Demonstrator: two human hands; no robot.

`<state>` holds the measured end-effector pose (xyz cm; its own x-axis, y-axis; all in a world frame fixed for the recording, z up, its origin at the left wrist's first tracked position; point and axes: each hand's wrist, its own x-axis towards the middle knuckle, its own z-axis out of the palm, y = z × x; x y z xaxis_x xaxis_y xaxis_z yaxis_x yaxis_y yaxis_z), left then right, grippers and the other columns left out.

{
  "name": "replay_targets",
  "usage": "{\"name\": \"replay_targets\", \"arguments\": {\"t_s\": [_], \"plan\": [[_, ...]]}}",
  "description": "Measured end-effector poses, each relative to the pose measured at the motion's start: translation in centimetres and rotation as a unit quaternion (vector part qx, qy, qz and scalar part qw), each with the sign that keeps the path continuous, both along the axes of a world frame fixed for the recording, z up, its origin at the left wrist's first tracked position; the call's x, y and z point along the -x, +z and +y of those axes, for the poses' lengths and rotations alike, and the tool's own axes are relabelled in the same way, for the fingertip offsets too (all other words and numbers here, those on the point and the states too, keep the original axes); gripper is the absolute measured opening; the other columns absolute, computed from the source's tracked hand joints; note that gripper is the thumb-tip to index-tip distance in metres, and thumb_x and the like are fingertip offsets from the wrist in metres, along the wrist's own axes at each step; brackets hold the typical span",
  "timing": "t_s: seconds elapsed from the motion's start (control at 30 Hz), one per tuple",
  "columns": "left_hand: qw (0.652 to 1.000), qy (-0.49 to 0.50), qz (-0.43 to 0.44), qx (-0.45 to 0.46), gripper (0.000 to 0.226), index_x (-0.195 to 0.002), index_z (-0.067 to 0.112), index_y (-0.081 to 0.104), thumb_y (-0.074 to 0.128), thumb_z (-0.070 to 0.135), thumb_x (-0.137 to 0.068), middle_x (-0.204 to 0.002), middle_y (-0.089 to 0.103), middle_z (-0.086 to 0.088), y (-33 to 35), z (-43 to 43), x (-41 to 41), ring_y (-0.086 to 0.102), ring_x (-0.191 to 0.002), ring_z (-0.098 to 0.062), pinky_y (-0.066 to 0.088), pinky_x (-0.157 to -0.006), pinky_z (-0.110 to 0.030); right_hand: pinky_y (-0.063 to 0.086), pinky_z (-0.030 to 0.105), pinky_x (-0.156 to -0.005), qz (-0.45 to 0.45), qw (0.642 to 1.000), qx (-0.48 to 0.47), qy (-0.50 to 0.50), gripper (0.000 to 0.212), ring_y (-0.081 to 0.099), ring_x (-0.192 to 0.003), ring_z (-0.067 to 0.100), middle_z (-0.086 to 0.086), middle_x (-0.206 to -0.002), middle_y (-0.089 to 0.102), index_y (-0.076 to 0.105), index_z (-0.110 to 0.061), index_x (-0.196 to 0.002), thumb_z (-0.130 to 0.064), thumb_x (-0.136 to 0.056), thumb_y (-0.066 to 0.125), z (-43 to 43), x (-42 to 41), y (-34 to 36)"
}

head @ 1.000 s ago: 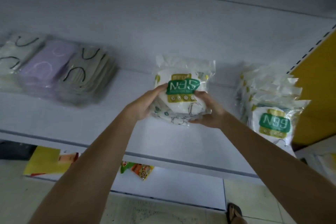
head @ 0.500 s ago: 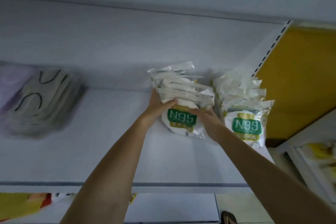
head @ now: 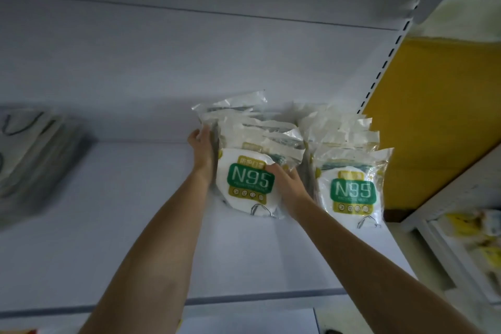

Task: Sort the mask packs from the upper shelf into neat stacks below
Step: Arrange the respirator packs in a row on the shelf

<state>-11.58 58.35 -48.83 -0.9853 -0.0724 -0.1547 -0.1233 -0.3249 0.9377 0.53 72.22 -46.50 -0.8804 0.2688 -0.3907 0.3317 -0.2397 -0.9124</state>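
Since half a second ago the left grip (head: 202, 149), a bare hand, has slid off the front of the N95 mask packs (head: 244, 192) and onto their left side, and the bundle now sits lower on the shelf (head: 108, 211) than it did then. These packs stand on their bottom edges in a loose fan, each clear wrapper showing above the one in front, and the whole row leans back toward the white back panel (head: 135, 62). The front pack shows a white mask and a green label reading N95 with a gold band beneath it. The left grip is released, its fingers straight and pressed flat along the left edge of the row. The right grip (head: 287, 182) lies on the lower right of the front pack, thumb on the edge of the green label and fingers reaching toward the row's right side; whether those fingers clasp the wrapper or only press on it cannot be told. Just beside the row, to the right, stands a second stack of N95 packs (head: 352, 192), fanned the same way. Far to the left on the same shelf lies a blurred pile of grey mask packs (head: 32, 149) with dark ear loops. Right of the second stack a slotted upright (head: 385, 62) borders a yellow panel (head: 420, 116).
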Motion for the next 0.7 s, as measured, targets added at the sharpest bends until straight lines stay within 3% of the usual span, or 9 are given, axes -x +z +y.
{"name": "replay_targets", "arguments": {"t_s": [0.07,0.13,0.23,0.37,0.47,0.57,0.6,0.63,0.7], "plan": [[0.998,-0.03,0.004,0.056,0.063,-0.131,0.01,0.041,0.049,0.051,-0.084,-0.118,0.059,-0.014,-0.7,0.1,1.7,0.06,-0.102,-0.03,0.052,-0.089,-0.047,0.054,0.045,-0.075,-0.003,1.0,0.002,0.007,0.014,0.062,-0.078,0.024,0.009,-0.09,0.061,0.046,-0.026,-0.091,-0.015,-0.09,0.055,0.1,0.0,0.1],[0.992,-0.076,-0.019,0.098,0.065,-0.121,0.009,0.053,0.048,0.058,-0.079,-0.109,0.064,-0.02,-1.3,0.3,2.6,0.064,-0.094,-0.028,0.053,-0.088,-0.045,0.053,0.043,-0.074,-0.003,1.0,-0.019,0.012,0.011,0.062,-0.074,0.022,0.008,-0.086,0.061,0.045,-0.022,-0.09,-0.015,-0.091,0.053,0.3,0.0,0.3],[0.986,-0.134,-0.019,0.094,0.033,-0.085,0.006,0.058,0.038,0.029,-0.098,-0.067,0.067,-0.004,0.0,1.5,1.6,0.06,-0.064,-0.019,0.052,-0.057,-0.023,0.053,0.037,-0.073,-0.005,0.999,-0.045,-0.003,0.02,0.061,-0.074,0.019,0.007,-0.086,0.06,0.043,-0.014,-0.109,-0.015,-0.091,0.052,0.6,-0.5,0.3],[0.979,-0.167,0.0,0.118,0.021,-0.103,0.003,0.055,0.042,0.019,-0.098,-0.079,0.06,-0.005,1.0,3.2,1.4,0.059,-0.069,-0.021,0.05,-0.06,-0.03,0.052,0.039,-0.076,-0.011,0.997,-0.065,-0.033,0.026,0.058,-0.072,0.018,0.004,-0.082,0.055,0.043,-0.012,-0.116,-0.014,-0.091,0.049,1.6,-0.8,0.6],[0.986,-0.127,-0.03,0.107,0.021,-0.082,0.005,0.055,0.04,0.012,-0.096,-0.075,0.055,-0.008,2.0,3.7,0.8,0.053,-0.066,-0.023,0.047,-0.062,-0.032,0.049,0.033,-0.071,-0.003,0.996,-0.087,-0.028,0.002,0.054,-0.068,0.015,0.003,-0.075,0.051,0.047,-0.012,-0.09,-0.011,-0.091,0.047,2.0,-0.3,1.8],[0.994,-0.037,-0.059,0.079,0.02,-0.108,-0.001,0.055,0.042,0.007,-0.094,-0.088,0.058,-0.009,1.5,3.5,0.1,0.056,-0.074,-0.022,0.051,-0.062,-0.029,0.04,0.023,-0.061,0.007,0.992,-0.123,-0.012,0.02,0.046,-0.063,0.01,0.001,-0.07,0.044,0.041,-0.014,-0.071,-0.007,-0.09,0.045,2.3,0.1,2.1],[0.995,-0.044,-0.062,0.061,0.019,-0.105,-0.001,0.057,0.043,0.006,-0.094,-0.082,0.057,-0.007,1.3,3.3,-0.4,0.054,-0.069,-0.02,0.049,-0.055,-0.024,0.038,0.022,-0.061,0.003,0.991,-0.136,-0.01,0.021,0.044,-0.063,0.01,0.0,-0.069,0.043,0.041,-0.013,-0.07,-0.007,-0.09,0.045,2.3,0.0,2.2],[0.994,-0.064,-0.069,0.061,0.015,-0.091,0.002,0.057,0.043,0.005,-0.094,-0.074,0.054,-0.005,1.4,3.3,-1.0,0.052,-0.063,-0.018,0.047,-0.049,-0.02,0.038,0.023,-0.061,0.001,0.989,-0.145,-0.01,0.022,0.044,-0.062,0.01,0.0,-0.068,0.043,0.042,-0.013,-0.069,-0.008,-0.089,0.045,2.4,0.1,2.1],[0.988,-0.107,-0.087,0.068,0.028,-0.069,0.008,0.05,0.042,0.005,-0.096,-0.065,0.05,-0.003,1.7,3.4,-2.5,0.048,-0.058,-0.017,0.045,-0.045,-0.019,0.037,0.024,-0.061,-0.009,0.988,-0.153,-0.007,0.022,0.044,-0.061,0.011,0.001,-0.066,0.044,0.041,-0.015,-0.068,-0.012,-0.089,0.044,2.7,0.1,1.6]]}}
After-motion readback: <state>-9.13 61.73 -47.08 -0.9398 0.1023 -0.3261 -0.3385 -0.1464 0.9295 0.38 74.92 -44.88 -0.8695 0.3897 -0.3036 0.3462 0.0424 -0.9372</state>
